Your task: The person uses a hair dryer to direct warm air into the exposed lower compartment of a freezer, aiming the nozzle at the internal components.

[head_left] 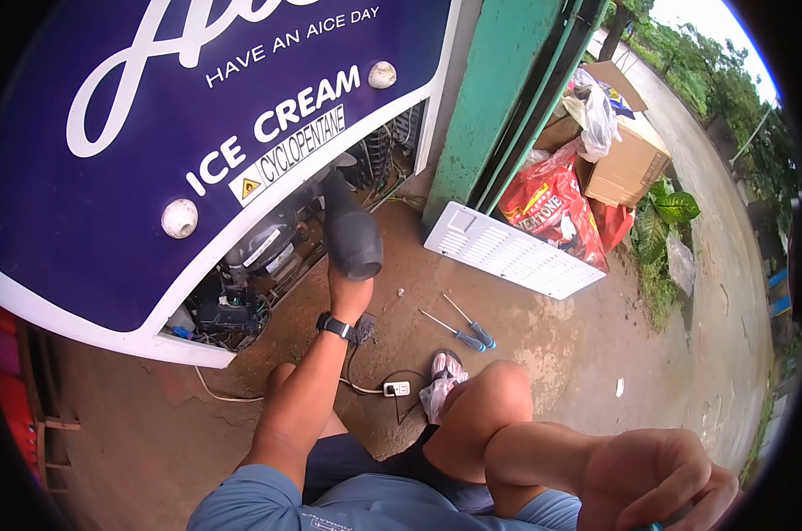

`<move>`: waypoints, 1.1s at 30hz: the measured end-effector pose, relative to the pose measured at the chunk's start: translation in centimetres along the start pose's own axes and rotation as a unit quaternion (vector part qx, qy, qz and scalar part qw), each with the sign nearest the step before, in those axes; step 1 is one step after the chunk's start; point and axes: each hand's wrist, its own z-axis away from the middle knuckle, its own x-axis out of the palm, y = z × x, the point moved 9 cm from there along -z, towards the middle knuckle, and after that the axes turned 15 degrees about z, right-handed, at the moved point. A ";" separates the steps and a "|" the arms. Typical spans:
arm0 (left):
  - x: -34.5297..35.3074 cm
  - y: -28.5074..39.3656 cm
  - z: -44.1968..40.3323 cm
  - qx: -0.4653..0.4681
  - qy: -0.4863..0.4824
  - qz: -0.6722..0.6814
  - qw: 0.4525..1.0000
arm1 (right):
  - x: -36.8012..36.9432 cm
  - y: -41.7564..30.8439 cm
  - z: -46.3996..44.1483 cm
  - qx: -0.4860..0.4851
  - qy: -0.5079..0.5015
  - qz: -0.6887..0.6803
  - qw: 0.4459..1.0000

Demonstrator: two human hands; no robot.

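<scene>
My left hand is closed around a black blower, its fingers mostly hidden behind the body. The blower's narrow end points into the open lower compartment of a purple ice cream freezer. Inside that opening are a dark compressor, wiring and coiled tubing. A black cord runs down from near my left wrist to a white socket strip on the ground. At the lower right, my right hand has its fingers curled; a sliver of teal shows beneath them at the frame's edge, too little to name.
Two blue-handled screwdrivers lie on the concrete. A white vented panel leans beside the green post. Behind it are a red bag and a cardboard box. My knees and sandalled foot are close to the socket strip.
</scene>
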 end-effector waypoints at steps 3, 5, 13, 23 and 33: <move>0.2 -0.4 -0.2 -0.002 0.006 0.011 1.000 | -0.1 -0.1 0.0 0.002 -0.003 -0.001 1.000; 0.3 -0.4 -0.3 -0.009 0.013 0.020 1.000 | -0.2 -0.1 -0.1 0.005 -0.005 0.001 1.000; 0.2 -0.2 0.0 -0.025 0.025 0.029 0.999 | -0.1 -0.1 -0.1 0.001 0.007 -0.011 1.000; -1.1 -1.2 1.4 -0.007 0.048 0.011 0.999 | 0.2 0.1 -0.2 0.007 -0.009 -0.002 1.000; -2.1 -1.8 2.4 -0.027 0.072 0.011 0.997 | 0.0 -0.1 -0.1 0.002 0.000 -0.010 1.000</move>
